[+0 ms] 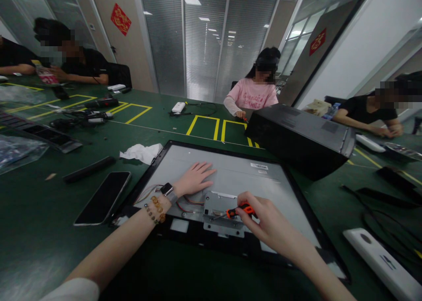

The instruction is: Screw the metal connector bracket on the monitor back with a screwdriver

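Observation:
A flat display panel (237,169) with a black frame lies back side up on the table before me. My left hand (194,178) rests flat on its grey metal back, fingers spread. In my right hand (260,215) is an orange and black screwdriver (242,210), gripped by its handle. The shaft points left over a small metal bracket (222,200) at the panel's near edge; whether the tip touches a screw cannot be made out. Thin coloured wires (187,200) run from the bracket's left side, partly under my left wrist.
A smartphone (103,198) and a black bar (88,169) lie left of the panel, crumpled tissue (141,152) at its far left corner. A large black monitor housing (300,136) stands behind right. A white device (382,261) lies near right. Several people sit around the green table (158,125).

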### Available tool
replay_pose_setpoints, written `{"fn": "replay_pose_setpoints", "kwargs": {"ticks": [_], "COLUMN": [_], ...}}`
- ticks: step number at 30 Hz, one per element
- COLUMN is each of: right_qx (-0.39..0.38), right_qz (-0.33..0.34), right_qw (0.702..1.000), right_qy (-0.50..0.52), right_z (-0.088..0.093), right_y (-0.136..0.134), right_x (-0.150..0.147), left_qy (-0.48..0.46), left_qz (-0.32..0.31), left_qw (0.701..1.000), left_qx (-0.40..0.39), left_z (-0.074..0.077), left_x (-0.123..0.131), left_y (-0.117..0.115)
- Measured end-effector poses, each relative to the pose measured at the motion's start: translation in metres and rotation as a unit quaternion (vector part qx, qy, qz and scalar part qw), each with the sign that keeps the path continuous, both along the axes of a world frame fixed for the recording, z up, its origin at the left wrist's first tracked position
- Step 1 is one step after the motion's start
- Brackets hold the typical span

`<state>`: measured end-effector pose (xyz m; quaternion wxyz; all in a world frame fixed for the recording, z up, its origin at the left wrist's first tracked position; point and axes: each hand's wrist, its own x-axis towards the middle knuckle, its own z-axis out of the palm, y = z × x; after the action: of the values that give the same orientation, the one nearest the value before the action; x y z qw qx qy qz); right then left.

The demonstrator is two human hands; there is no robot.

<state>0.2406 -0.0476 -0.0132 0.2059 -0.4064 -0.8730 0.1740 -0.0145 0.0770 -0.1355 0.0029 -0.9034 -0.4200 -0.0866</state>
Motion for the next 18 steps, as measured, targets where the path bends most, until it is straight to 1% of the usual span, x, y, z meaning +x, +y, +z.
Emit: {"fn": "replay_pose_setpoints", "kwargs": {"ticks": [6, 10, 14, 18], "right_qx": [-0.009, -0.005, 0.000, -0.002], "right_qz": [0.004, 0.005, 0.008, 0.013], "right_qw": [1.000, 1.000, 1.000, 1.000], "right_qy": [0.002, 0.002, 0.000, -0.004], "right_z": [0.0042, 0.0034, 0.0031, 0.0079], "right_y": [-0.0019, -0.0017, -0.0027, -0.0057], "right_x": [-0.0008, -0.0005, -0.0001, -0.0001], "left_qy": [0.002, 0.005, 0.002, 0.002], "left_qz": [0.004, 0.006, 0.007, 0.005], "left_qw": [1.000, 1.000, 1.000, 1.000], "left_qx": [0.000, -0.009, -0.005, -0.005], "left_z": [0.0021, 0.0044, 0.0033, 0.0038], "left_x": [0.0008, 0.0015, 0.0014, 0.0012], "left_y": [-0.0010, -0.0020, -0.0016, -0.0017]}}
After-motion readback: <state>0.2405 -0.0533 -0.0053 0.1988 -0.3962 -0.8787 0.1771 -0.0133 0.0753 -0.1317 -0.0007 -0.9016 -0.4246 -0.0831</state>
